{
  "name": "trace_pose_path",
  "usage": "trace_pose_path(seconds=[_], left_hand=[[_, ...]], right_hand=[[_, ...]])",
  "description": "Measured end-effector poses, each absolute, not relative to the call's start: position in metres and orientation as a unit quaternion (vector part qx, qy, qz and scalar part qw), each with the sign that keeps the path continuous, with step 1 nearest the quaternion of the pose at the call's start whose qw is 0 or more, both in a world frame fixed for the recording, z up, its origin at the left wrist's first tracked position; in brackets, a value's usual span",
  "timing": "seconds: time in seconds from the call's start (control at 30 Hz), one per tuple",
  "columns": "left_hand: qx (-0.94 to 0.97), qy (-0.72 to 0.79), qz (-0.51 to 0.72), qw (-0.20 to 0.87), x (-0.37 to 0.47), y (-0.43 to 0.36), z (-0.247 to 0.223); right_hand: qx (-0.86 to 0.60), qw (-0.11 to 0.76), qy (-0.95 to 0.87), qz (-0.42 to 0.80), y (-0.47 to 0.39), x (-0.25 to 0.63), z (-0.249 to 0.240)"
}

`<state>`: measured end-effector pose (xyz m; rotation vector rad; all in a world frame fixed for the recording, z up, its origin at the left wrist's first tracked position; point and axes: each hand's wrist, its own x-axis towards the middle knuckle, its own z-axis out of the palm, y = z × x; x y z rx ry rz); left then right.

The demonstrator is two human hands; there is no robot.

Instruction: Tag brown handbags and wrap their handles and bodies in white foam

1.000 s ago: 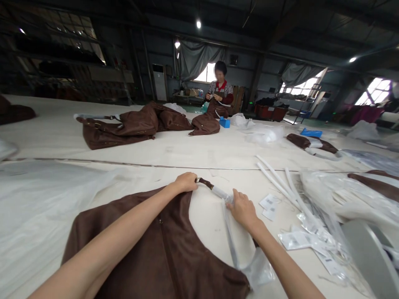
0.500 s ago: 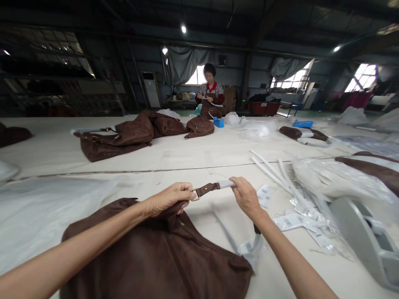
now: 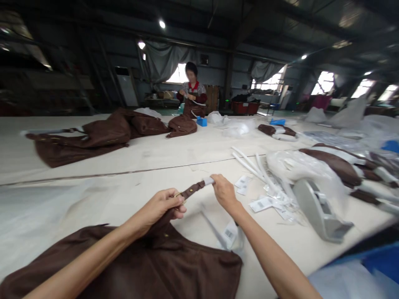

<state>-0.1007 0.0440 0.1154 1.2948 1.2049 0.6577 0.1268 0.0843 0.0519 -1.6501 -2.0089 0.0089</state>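
A dark brown handbag [image 3: 187,265] lies on the table in front of me. My left hand [image 3: 170,203] is closed on the bag's strap end, beside a brass-coloured ring. Farther up, my right hand [image 3: 222,190] grips the wrapped part of the bag strap [image 3: 193,189], whose brown end with a stud stretches between both hands. White wrapping covers the strap close to my right fingers. A tag [image 3: 230,234] with a barcode lies beyond the bag's edge, below my right wrist.
To the right are white tubes [image 3: 249,164], loose tags [image 3: 262,204], a grey tape dispenser [image 3: 321,211] and wrapped brown bags [image 3: 333,164]. More brown bags [image 3: 109,133] lie across the table. Clear plastic sheeting [image 3: 37,224] spreads at left. A co-worker [image 3: 191,89] stands at the far side.
The view has swung to the right, so the scene sits farther left. Both hands keep their hold on the strap, which now slopes more steeply up toward my right hand.
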Motion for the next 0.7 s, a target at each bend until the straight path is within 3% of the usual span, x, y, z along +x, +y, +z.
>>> trace_pose_path(seconds=[0.17, 0.37, 0.57, 0.7], left_hand=[[0.606, 0.539, 0.277, 0.516, -0.075, 0.061, 0.136], [0.676, 0.573, 0.213, 0.411, -0.067, 0.063, 0.056], [0.684, 0.567, 0.164, 0.428, -0.077, 0.068, 0.009], [0.672, 0.574, 0.176, 0.434, -0.081, 0.078, -0.002]], right_hand=[[-0.637, 0.295, -0.712, -0.009, 0.120, 0.129, 0.080], [-0.600, 0.253, -0.756, 0.066, 0.105, 0.142, 0.038], [-0.620, 0.467, -0.630, -0.020, 0.033, 0.237, 0.008], [-0.703, 0.460, -0.535, -0.094, 0.011, 0.331, 0.026]])
